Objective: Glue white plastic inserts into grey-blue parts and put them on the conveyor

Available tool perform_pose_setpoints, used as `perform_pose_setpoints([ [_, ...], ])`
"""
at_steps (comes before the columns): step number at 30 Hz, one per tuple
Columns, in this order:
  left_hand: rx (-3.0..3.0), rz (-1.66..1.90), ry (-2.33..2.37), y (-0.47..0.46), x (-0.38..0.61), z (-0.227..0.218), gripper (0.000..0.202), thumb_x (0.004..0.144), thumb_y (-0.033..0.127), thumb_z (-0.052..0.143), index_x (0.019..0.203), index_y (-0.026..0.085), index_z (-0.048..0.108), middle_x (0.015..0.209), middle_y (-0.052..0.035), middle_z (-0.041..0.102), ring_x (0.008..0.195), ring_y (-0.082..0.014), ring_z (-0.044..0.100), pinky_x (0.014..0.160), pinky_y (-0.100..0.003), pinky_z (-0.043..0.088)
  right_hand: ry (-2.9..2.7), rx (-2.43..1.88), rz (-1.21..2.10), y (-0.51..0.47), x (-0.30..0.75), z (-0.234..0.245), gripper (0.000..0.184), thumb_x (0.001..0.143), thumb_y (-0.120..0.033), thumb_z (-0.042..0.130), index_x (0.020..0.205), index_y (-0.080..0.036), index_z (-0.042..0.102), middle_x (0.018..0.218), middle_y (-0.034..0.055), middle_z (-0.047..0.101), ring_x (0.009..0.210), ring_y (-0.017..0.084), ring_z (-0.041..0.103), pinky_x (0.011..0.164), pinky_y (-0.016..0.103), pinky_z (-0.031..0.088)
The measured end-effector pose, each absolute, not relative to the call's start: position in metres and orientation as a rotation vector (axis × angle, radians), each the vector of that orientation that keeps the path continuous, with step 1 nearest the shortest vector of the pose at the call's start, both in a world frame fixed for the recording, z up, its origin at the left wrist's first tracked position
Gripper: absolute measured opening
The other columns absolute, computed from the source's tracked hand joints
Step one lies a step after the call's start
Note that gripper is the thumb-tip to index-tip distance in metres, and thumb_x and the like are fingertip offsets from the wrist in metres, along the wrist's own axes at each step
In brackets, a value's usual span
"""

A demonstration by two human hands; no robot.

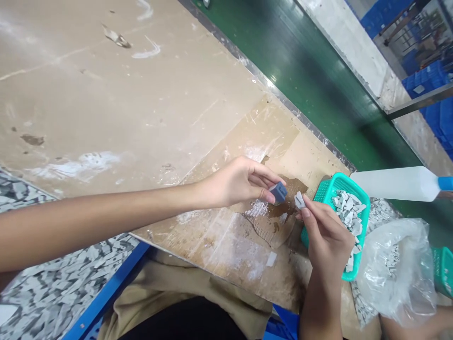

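In the head view, my left hand (240, 182) pinches a small dark blue block (279, 191) between thumb and fingers. A recess shows on the face of the block. Close by on the right, my right hand (327, 231) grips a small light grey plastic piece (299, 200) with a dark slot in it. A narrow gap separates the piece from the block. Both are held over a worn, stained cardboard patch (272, 231) on the table. One small white piece (271, 259) lies on the board nearer my body.
A teal basket (366, 222) of white pieces stands right of my right hand. Beyond it are a white bottle (396, 183) and a clear plastic bag (399, 269). Another person's arm (417, 323) shows at lower right. A blue-edged bin (109, 288) of pieces sits lower left. A green conveyor belt (283, 61) runs behind.
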State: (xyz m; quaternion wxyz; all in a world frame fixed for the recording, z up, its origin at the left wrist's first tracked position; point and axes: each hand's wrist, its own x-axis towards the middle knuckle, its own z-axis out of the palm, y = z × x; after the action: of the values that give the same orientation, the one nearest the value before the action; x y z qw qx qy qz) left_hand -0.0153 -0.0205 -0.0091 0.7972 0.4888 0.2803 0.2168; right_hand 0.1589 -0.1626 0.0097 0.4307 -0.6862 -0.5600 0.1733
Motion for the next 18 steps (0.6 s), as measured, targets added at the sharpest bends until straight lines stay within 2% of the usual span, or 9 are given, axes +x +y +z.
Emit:
perform_pose_setpoints([
  [4,1.011,0.437,0.547,-0.032,-0.015,-0.009,0.023,0.064,0.014,0.08,0.087,0.018,0.078,0.079,-0.0038,0.077,0.072,-0.0189,0.074,0.077,-0.032,0.063,-1.466,-1.591,0.421,-0.164,0.159,0.011,0.044,0.089,-0.008,0.063,0.12,-0.039,0.069,0.097,-0.0015,0.07,0.081,0.012,0.064,0.069,0.027,0.053],
  [10,1.006,0.408,0.525,-0.038,-0.017,-0.007,0.019,0.071,0.014,0.076,0.089,0.019,0.079,0.084,-0.0053,0.077,0.07,-0.0209,0.075,0.074,-0.033,0.064,-1.564,-1.501,0.451,-0.165,0.156,0.012,0.05,0.089,-0.003,0.061,0.125,-0.037,0.067,0.099,0.0005,0.068,0.085,0.013,0.063,0.073,0.029,0.053],
  [18,1.022,0.466,0.558,-0.042,-0.018,0.0,0.019,0.067,0.015,0.079,0.085,0.02,0.079,0.082,-0.0028,0.077,0.071,-0.0197,0.075,0.073,-0.03,0.065,-1.623,-1.495,0.465,-0.163,0.153,0.012,0.053,0.088,-0.001,0.061,0.128,-0.036,0.064,0.097,0.0016,0.065,0.084,0.013,0.062,0.068,0.027,0.052],
])
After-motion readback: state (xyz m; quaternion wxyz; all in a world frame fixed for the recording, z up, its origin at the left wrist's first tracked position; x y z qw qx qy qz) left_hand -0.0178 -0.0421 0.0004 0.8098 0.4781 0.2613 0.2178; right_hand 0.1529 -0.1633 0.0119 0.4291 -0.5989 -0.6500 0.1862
